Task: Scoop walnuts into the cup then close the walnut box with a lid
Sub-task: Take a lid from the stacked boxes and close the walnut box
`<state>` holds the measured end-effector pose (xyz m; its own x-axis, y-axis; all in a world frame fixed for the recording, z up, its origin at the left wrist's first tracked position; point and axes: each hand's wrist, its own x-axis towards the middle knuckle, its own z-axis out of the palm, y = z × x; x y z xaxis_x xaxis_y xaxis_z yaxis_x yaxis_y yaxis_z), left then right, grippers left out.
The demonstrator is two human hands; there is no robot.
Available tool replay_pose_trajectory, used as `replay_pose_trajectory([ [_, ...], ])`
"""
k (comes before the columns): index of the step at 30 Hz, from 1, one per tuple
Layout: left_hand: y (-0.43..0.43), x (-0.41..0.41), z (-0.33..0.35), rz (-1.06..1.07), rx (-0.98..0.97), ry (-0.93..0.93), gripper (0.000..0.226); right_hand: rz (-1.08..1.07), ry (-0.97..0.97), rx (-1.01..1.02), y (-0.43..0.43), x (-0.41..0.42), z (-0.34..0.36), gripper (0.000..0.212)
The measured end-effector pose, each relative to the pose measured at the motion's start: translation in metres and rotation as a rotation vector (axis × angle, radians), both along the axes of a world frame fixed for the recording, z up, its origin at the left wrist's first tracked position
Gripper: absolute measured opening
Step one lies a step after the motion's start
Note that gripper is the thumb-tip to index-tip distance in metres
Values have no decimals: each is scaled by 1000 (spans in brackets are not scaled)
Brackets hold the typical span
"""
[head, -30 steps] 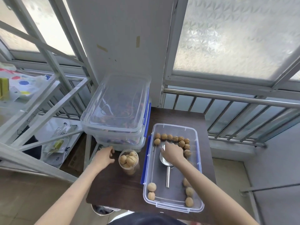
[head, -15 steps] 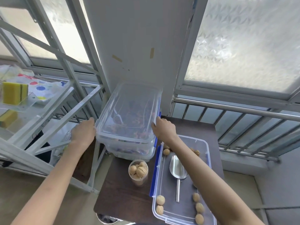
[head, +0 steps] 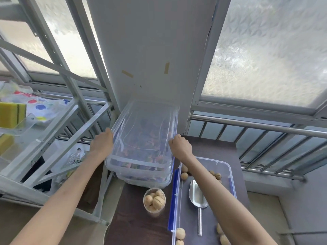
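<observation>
The clear walnut box stands open on the dark table, with a few walnuts and a metal scoop lying in it. To its left stands a small clear cup filled with walnuts. Behind the cup, a clear lid lies on top of another clear box. My left hand grips the lid's left edge and my right hand grips its right edge. My right forearm crosses over the walnut box.
The box under the lid holds colourful pieces. A white metal rack with yellow sponges stands to the left. A white pillar, frosted windows and a railing are close behind the table.
My right hand left the scoop in the walnut box and my left hand left the cup. Both hands rose to the clear lid and closed on its two side edges.
</observation>
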<state>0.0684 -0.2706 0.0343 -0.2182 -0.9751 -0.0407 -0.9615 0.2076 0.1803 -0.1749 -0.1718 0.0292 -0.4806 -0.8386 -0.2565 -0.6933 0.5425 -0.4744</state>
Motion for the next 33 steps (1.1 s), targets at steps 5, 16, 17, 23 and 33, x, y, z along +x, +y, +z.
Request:
replay_pose_trajectory([
  [5, 20, -10, 14, -45, 42, 190, 23, -17, -122, -153, 32, -28, 32, 24],
  [16, 139, -168, -23, -38, 1009, 976, 30, -154, -534, -772, 108, -97, 119, 47],
  [17, 156, -180, -29, -27, 1123, 1040, 26, -185, -557, -739, 115, -104, 112, 63],
  [23, 245, -231, -52, -184, 1526, 1320, 11, -432, -472, -434, 172, -141, 29, 62],
  [33, 285, -236, -85, -551, 1845, 1128, 23, -764, -925, -505, 219, -153, -34, 43],
])
